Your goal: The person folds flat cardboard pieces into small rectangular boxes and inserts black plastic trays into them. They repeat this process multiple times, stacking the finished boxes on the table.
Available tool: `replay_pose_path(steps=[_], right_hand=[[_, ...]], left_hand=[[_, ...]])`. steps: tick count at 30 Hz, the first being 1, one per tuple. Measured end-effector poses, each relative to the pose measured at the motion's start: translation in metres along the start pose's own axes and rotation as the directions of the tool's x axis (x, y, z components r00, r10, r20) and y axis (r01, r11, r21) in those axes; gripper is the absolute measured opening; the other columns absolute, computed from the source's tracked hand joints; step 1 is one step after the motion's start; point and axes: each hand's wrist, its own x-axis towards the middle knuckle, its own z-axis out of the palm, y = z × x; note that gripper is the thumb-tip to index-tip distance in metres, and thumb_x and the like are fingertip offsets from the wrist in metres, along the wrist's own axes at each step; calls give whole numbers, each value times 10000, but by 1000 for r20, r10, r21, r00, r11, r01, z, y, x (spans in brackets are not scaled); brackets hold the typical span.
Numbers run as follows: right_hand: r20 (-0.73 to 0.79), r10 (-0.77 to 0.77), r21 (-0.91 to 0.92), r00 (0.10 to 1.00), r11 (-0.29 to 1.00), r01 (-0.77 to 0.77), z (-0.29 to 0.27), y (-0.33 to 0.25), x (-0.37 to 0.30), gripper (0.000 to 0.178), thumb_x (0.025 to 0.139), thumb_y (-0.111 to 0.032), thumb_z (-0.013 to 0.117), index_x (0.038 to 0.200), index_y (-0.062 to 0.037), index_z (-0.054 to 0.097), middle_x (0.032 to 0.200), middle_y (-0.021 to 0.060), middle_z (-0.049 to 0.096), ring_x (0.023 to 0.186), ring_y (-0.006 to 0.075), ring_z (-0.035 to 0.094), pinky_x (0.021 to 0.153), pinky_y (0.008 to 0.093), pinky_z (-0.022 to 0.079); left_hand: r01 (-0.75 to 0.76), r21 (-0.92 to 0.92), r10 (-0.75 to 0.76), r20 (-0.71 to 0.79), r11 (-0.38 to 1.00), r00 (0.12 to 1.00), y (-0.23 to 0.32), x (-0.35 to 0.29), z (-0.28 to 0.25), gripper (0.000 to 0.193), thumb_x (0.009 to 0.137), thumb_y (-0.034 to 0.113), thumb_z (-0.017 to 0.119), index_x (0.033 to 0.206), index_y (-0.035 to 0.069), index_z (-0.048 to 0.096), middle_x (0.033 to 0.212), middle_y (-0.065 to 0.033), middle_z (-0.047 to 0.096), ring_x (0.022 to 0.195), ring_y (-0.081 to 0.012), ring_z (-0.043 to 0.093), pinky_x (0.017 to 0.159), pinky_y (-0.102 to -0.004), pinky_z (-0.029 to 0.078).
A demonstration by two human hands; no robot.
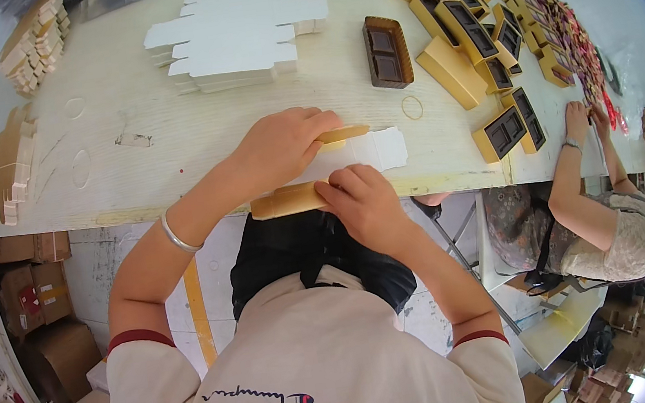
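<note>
A flat cardboard box blank (388,148), white inside and gold outside, lies at the table's front edge with its long sides folded up. My left hand (286,145) pinches the far gold flap, fingers bent over it. With its fingers pressed together, my right hand (363,200) grips the near gold side, which juts over the table edge. Part of the blank between the hands is hidden. Beyond it lies a stack of white unfolded blanks (232,28). To its right sits a dark brown tray insert (386,52) with two square hollows.
Gold boxes with dark inserts (467,24) are piled at the right. A rubber band (412,108) lies near them. Gold-edged cardboard stacks (14,162) stand at the left. A co-worker (589,222) sits at the right, hands on the table. Cartons (39,295) fill the space below left.
</note>
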Motion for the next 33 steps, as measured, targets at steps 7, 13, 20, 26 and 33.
replay_pose_path(steps=[7,13,20,26,33], right_hand=[[260,121,185,958,968,-172,-14,22,39,87,808,-124,641,830,-41,655,786,99,595,794,306,602,670,388,487],[252,27,-61,967,998,-12,-27,13,49,72,805,-114,646,807,-42,643,878,102,572,836,328,569,703,392,472],[213,-6,376,977,923,-77,-17,-10,23,223,771,-49,671,978,-35,589,979,105,558,892,309,567,756,381,474],[186,119,535,975,820,-202,-23,12,1,231,727,-91,761,850,2,589,933,103,550,801,295,568,687,354,468],[3,166,350,986,924,-157,-5,7,9,212,749,-49,730,804,-22,527,776,101,514,682,301,538,596,368,453]], left_hand=[[-5,63,-9,225,998,974,0,-16,-35,228,819,137,649,1034,82,598,975,-66,626,841,-265,589,706,-350,488],[50,255,-90,150,966,985,26,-53,-38,299,760,209,714,984,40,611,1058,-65,580,864,-284,557,713,-353,492],[251,172,-267,82,953,960,40,-47,-3,490,703,179,748,1122,-3,572,1258,-146,466,975,-299,574,787,-368,504],[186,-154,-124,343,970,931,39,-53,-42,536,715,119,758,1186,-21,546,1468,-156,286,1112,-317,539,836,-352,507],[-248,-26,249,68,968,966,6,-50,-11,303,699,107,756,953,44,604,924,-57,612,834,-236,591,705,-337,504]])
